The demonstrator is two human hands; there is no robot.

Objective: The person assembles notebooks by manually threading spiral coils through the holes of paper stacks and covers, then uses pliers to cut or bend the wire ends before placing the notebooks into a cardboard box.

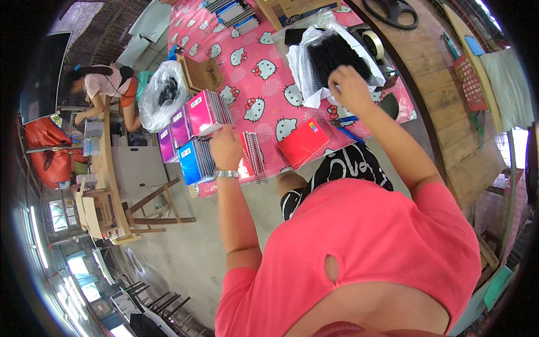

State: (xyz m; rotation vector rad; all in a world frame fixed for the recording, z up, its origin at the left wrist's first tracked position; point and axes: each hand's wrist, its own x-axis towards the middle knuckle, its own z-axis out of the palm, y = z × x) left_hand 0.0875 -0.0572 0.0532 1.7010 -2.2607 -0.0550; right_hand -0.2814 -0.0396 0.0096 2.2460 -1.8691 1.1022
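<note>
My left hand [227,147] is over the near-left notebook stacks, between a blue spiral notebook stack [193,163] and a red spiral notebook stack [252,154]. Its fingers are mostly hidden, so its grip is unclear. Beyond it stand magenta notebooks [202,114] and purple notebooks [181,127]. My right hand [352,87], fingers curled down, is at a pile of black binding coils [332,56] lying on white paper [304,76]. What its fingertips hold, if anything, cannot be made out. Between my hands, a red notebook [304,143] lies flat near the table's front edge.
A pink patterned cloth [241,73] covers the table. A clear plastic bag [164,95] and a cardboard box [205,73] stand at left; another carton [295,11] and more notebooks [231,12] at the far side. Tape roll [373,45] at right. Another person [106,84] works at left.
</note>
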